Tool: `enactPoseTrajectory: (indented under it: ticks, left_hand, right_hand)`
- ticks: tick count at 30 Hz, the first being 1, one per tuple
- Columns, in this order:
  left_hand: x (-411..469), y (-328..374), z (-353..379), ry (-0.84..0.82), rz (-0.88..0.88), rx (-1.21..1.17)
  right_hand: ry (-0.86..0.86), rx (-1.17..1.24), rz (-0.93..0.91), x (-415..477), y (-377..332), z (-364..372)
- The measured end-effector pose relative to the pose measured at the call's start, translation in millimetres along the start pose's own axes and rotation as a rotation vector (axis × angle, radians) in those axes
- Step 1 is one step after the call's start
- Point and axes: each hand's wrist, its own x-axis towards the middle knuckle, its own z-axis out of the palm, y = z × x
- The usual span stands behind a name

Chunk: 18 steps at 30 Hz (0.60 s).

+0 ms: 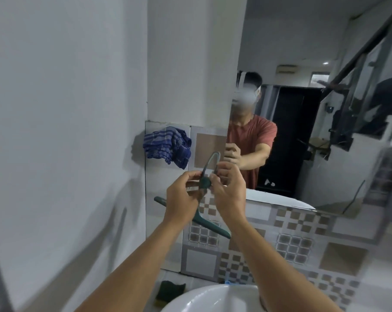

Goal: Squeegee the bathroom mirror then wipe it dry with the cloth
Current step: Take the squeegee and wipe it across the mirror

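Squeegee [209,227] first: it is green, with a long flat blade at the bottom and a thin looped handle on top. It is held up in front of the tiled wall [298,246], just beside the left edge of the mirror [303,143], not on the glass. The left hand [181,199] and the right hand [230,190] both pinch it with curled fingers at the round knob in the middle. It looks light and hard, maybe plastic, with a bendy rubber edge. The handle is the best place to hold it, not the blade. The blue checked cloth [168,145] hangs on the wall, up and to the left. It looks soft and floppy, easy to grab in a bunch. Below are a white sink [213,291] and a green sponge [171,291].
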Motion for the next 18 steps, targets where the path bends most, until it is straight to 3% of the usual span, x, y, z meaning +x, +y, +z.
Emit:
enactPoseTrajectory:
  ticks: [8,13,18]
  left_hand:
    - [0.9,51.2,25.6,-0.084,0.235,0.28]
    - [21.6,82.8,35.9,-0.159,0.427,0.409]
    - [50.5,113.1,47.2,-0.231,0.579,0.489]
  right_hand:
    - [0.134,0.091,-0.017,5.1,-38.0,-65.3]
    - [0.092,-0.302,-0.246,9.5,-55.7,-109.7]
    - [-0.039,-0.901,-0.501,33.3,-68.6,-156.3]
